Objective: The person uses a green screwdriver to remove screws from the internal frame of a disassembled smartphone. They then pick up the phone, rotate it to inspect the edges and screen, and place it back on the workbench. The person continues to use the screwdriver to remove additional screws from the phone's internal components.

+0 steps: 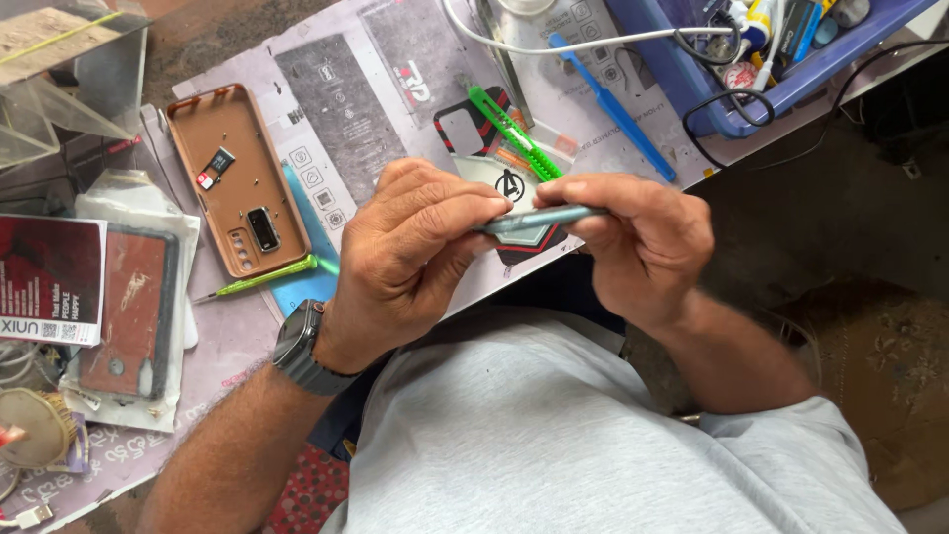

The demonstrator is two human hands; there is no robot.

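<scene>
Nearest the camera, a grey shirt (554, 435) fills the lower frame and hides the table's near edge. Just beyond it, the left hand (410, 252) and right hand (638, 242) pinch a thin grey-blue phone (544, 218) edge-on between them, fingers clamped on either end; its faces are hard to make out, and the fingertips cover most of its length. A dark wristwatch (301, 348) sits on the left wrist. Left of the phone lies a brown phone case (232, 183) with small chips inside, a green screwdriver (259, 278) below it. Beyond the phone lie a green cutter (514, 133) and a blue brush (613, 107). Farther still, a blue tray (692, 79) is cut off by the top edge. Right of the phone the table ends, leaving open floor.
</scene>
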